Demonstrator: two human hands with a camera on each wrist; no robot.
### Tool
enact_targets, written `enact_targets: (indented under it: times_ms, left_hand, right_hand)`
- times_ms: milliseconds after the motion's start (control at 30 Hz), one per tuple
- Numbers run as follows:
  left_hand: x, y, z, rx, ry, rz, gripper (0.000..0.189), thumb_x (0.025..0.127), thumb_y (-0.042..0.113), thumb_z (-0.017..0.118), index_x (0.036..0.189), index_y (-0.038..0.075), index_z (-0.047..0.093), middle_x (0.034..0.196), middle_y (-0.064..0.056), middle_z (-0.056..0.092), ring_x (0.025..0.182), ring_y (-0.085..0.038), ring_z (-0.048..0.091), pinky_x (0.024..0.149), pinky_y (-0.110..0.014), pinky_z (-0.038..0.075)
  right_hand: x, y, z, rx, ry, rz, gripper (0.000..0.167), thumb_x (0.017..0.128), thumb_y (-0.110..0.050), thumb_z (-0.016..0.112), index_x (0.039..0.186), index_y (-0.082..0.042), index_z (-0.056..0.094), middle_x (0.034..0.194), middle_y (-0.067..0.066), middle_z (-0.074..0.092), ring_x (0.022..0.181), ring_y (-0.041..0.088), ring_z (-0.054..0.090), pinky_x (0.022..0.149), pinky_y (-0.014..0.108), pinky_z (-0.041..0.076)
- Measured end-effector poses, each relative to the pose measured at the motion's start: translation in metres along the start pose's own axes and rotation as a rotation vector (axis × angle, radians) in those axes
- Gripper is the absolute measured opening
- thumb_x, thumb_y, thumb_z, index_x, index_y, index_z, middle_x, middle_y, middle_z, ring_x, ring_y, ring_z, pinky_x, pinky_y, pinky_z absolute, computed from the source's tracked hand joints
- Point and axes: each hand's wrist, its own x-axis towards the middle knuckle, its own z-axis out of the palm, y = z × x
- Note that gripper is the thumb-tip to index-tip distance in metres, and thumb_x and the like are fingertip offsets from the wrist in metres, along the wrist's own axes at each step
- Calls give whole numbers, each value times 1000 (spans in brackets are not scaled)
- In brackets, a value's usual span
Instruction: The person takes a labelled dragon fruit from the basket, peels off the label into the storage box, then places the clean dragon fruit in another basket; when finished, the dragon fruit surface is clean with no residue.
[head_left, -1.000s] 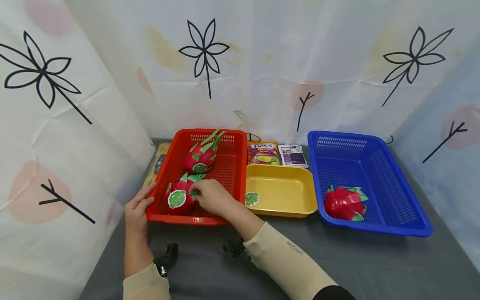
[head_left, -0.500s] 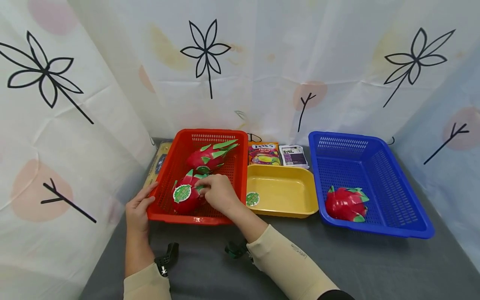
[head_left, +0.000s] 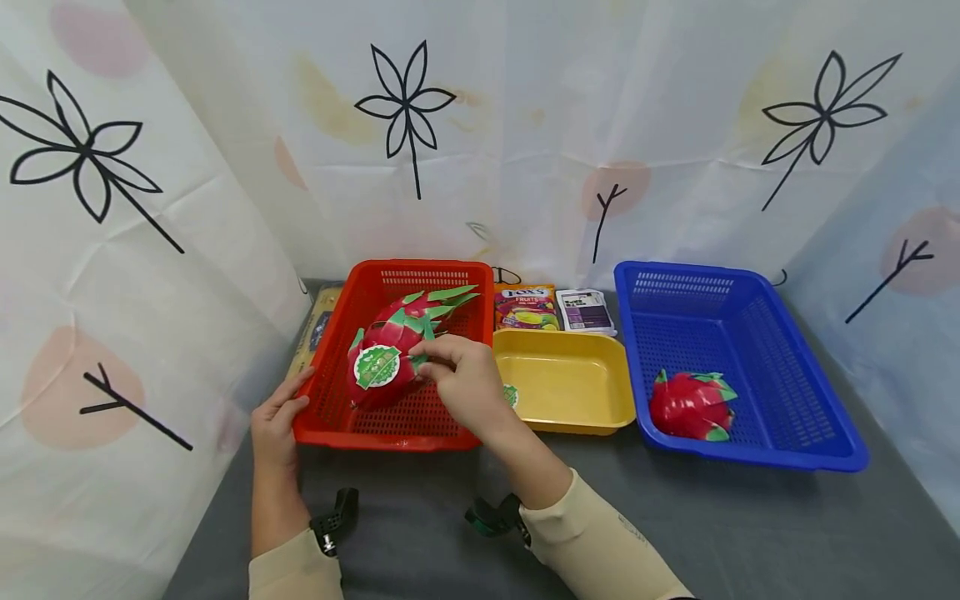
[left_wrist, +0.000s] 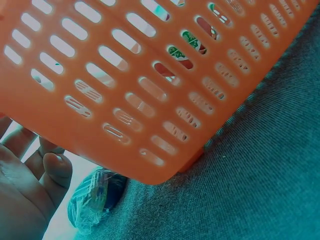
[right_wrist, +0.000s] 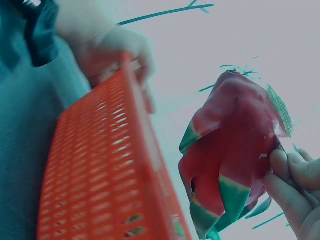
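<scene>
My right hand [head_left: 471, 387] pinches a red dragon fruit [head_left: 367, 387] by one of its green-tipped scales. A round green-and-white sticker [head_left: 377, 367] faces up on this fruit. In the right wrist view the dragon fruit [right_wrist: 232, 145] hangs clear above the rim of the red basket [right_wrist: 90, 175]. Behind it, partly hidden, a second dragon fruit [head_left: 447, 298] lies in the red basket [head_left: 341, 421]. On the left side, my left hand [head_left: 276, 425] grips the basket's rim, its thumb and fingers also showing at the edge in the left wrist view.
A yellow tray [head_left: 570, 383] with a green sticker inside stands beside the red basket. Farther right, a blue basket [head_left: 772, 358] holds another dragon fruit [head_left: 692, 407]. Behind the tray lie a candy bag [head_left: 527, 308] and a white-and-purple packet [head_left: 587, 312]. A yellowish pack [head_left: 313, 329] lies left.
My right hand has lifted the front dragon fruit and shifted it slightly right. The rear dragon fruit has tipped over to the right. My left hand stays on the rim.
</scene>
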Motion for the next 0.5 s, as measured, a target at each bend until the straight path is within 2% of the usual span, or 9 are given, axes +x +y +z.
enact_targets:
  times_ms: [233,500]
  left_hand:
    - [0,-1,0,-24,-2,12,34,99,-3,53,130,-4,67,131,-8,69,110,-18,65,86,-19,55]
    - [0,-1,0,-37,-4,5,35,99,-2,53,131,-2,67,134,-10,67,112,-19,63,85,-19,55]
  right_hand:
    - [-23,-16,-30,73,123,-3,19,93,5,71,105,-6,80,102,2,73,90,18,68,79,30,60]
    - [-57,-23,-62,118,251,54,22,91,9,70,107,-3,79,107,7,73,91,22,72,81,32,60]
